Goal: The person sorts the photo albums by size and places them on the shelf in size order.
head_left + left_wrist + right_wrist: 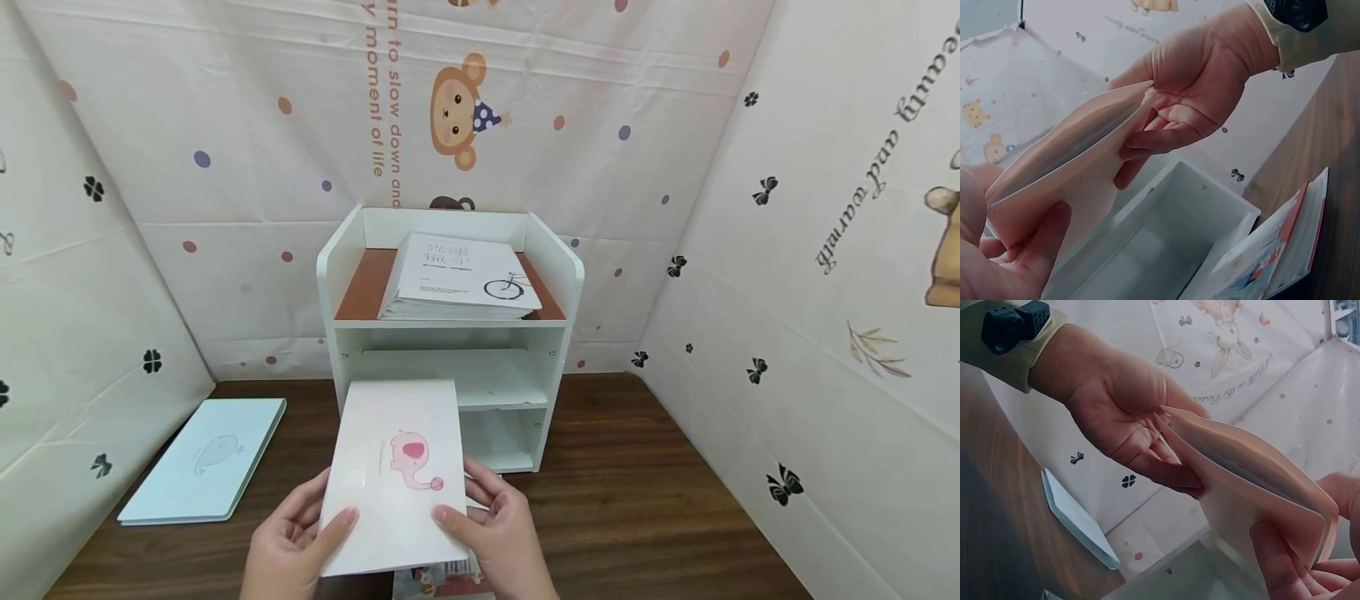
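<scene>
My left hand [288, 537] and my right hand [502, 533] grip a white notebook [375, 500] with a pink elephant on its cover, one at each side edge. Both thumbs lie on the cover while the other fingers go behind. In the left wrist view the notebook [1079, 150] bulges slightly apart along one edge, and its inner side is shadowed. Directly beyond it stands a small white shelf [555, 367], partly covered by the notebook in the head view. A picture-covered book [442, 583] lies below the notebook, mostly hidden by it.
A stack of white booklets [465, 275] with a bicycle drawing rests on the shelf's brown top board. On the dark wooden table [637, 500], a pale blue notebook [210, 462] with a whale lies at the left. Patterned cloth walls [247, 167] enclose the back and sides.
</scene>
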The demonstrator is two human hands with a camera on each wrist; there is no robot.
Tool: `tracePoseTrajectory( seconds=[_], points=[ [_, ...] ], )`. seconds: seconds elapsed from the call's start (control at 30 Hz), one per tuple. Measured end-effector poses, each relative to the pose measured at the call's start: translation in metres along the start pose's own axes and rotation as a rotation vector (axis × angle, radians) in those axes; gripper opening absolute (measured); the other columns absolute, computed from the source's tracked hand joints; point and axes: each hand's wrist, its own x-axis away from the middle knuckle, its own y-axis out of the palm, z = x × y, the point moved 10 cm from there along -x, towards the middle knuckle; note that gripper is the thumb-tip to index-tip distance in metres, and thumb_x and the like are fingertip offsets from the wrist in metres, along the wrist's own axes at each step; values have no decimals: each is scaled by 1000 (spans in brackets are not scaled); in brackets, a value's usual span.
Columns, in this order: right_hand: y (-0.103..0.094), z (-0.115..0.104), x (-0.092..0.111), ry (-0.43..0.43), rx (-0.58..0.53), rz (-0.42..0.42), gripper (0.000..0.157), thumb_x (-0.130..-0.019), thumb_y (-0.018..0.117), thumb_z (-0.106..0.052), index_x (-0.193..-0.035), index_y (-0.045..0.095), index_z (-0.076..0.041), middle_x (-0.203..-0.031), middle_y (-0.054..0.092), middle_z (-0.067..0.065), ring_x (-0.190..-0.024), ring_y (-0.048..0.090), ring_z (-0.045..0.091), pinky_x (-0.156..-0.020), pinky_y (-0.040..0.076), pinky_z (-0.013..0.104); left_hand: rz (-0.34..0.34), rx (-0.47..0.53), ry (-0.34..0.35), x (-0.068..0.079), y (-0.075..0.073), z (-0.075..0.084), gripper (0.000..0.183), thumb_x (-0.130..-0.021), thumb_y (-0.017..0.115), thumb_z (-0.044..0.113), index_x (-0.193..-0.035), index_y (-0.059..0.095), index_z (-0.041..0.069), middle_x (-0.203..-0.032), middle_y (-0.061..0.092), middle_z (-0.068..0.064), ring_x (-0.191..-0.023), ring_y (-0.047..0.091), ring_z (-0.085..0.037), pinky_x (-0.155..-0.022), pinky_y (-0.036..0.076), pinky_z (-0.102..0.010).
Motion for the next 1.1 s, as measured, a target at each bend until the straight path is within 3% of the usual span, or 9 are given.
tracePoseTrajectory(
  seconds=[0.47, 0.73, 1.1],
  points=[
    [-2, 4, -16, -10, 7, 21, 75, -88, 79, -8, -152, 42, 5, -134, 66, 24, -100, 76, 27, -78, 64, 36, -14, -59, -70, -12, 2, -4, 73, -89, 82, 27, -151, 47, 9, -144, 58, -25, -93, 75, -10, -79, 64, -31],
    [-2, 6, -20, -5, 10, 24, 74, -88, 80, -9, -151, 43, 6, -139, 63, 25, -102, 75, 27, -79, 64, 35, -30, -4, -63, -17, 4, -4, 76, -90, 81, 24, -155, 43, 11, -147, 56, -24, -99, 73, -7, -83, 63, -32],
    [-2, 5, -26, 1, 17, 36, 71, -89, 79, -9, -150, 45, 6, -137, 64, 24, -103, 75, 25, -81, 64, 35, -27, 35, -66, -24, 6, -5, 82, -87, 83, 31, -154, 43, 6, -145, 56, -25, -101, 73, -7, -85, 62, -29]
  ],
)
